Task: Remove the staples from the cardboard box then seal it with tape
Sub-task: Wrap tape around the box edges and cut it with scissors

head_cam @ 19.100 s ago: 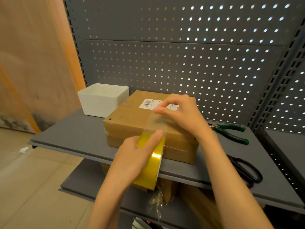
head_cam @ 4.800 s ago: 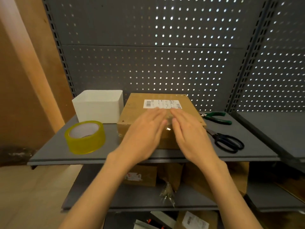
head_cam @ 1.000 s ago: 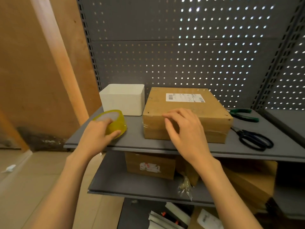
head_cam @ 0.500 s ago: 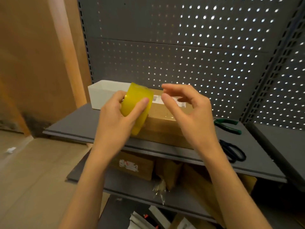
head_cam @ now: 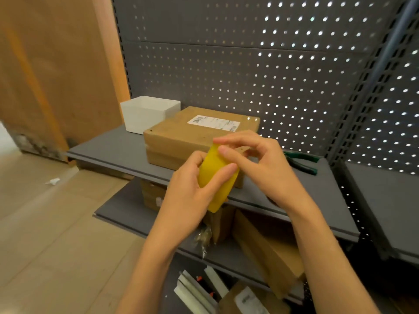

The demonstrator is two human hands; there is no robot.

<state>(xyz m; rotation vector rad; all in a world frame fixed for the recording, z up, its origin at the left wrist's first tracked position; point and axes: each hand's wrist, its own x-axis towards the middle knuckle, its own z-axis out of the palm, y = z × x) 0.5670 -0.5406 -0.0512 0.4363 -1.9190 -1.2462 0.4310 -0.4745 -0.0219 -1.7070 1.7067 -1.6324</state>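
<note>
A closed brown cardboard box [head_cam: 181, 137] with a white shipping label lies on the grey shelf [head_cam: 108, 150]. In front of its near right corner my left hand [head_cam: 192, 189] grips a yellow roll of tape [head_cam: 215, 175], held on edge above the shelf's front edge. My right hand [head_cam: 258, 162] sits at the roll's top, its fingertips pinched on the roll's outer face. Whether a loose tape end is between those fingers cannot be told.
A white open bin [head_cam: 147, 114] stands left of the box against the pegboard. Green-handled pliers [head_cam: 301, 164] lie on the shelf to the right. Cardboard boxes [head_cam: 267, 250] fill the lower shelf. The tiled floor lies to the left.
Over the last second my left hand picked the tape roll up from the shelf's left side and brought it in front of the box. My right hand left the box and came to the roll.
</note>
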